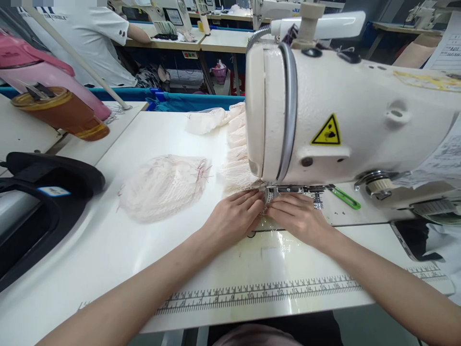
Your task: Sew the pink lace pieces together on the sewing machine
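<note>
Pale cream gathered lace fabric (239, 161) runs under the head of a white sewing machine (324, 120), its near edge at the presser foot (272, 192). My left hand (237, 214) presses down on this fabric just left of the foot, fingers close together and closed on its edge. Close by on the right, my right hand (300, 216) has its fingers together, their tips at the same edge beside the foot. Both thumbs and most of the held edge are hidden. A separate round, sheer lace piece (165, 187) with reddish loose threads lies flat to the left.
Green-handled thread snips (344, 196) lie right of the foot, with a phone (414, 238) farther right. A black device (46, 202), a brown cup (61, 113) and a pink bottle (50, 72) stand left. A printed ruler (252, 295) runs along the front edge. A co-worker (79, 38) sits beyond.
</note>
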### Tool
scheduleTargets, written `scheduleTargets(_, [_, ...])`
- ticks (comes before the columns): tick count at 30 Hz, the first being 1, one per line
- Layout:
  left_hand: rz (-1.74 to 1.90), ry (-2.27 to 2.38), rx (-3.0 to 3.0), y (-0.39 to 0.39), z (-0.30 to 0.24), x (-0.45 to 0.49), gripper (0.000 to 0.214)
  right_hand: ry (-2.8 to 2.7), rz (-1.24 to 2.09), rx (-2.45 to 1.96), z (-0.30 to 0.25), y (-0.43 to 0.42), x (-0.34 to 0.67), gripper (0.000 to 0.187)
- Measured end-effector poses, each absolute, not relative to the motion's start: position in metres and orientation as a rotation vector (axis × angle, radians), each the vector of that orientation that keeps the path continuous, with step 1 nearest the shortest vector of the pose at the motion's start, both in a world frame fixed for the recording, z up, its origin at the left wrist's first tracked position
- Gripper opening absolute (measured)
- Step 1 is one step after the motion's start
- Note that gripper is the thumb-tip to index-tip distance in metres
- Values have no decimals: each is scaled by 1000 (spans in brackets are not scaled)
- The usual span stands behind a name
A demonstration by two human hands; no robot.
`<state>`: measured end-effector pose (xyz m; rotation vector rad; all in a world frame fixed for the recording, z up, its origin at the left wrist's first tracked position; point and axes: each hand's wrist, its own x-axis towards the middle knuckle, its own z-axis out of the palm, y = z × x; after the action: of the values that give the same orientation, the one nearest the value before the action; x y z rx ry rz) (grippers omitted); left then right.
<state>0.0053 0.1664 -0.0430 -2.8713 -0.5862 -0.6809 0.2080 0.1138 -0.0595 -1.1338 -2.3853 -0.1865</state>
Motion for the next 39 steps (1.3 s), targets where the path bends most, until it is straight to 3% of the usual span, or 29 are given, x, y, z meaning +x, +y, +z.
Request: scheduleTargets(39, [-531,-644,-2813,166,-55,5,35,-2133,128,-1401,-68,129,217,23])
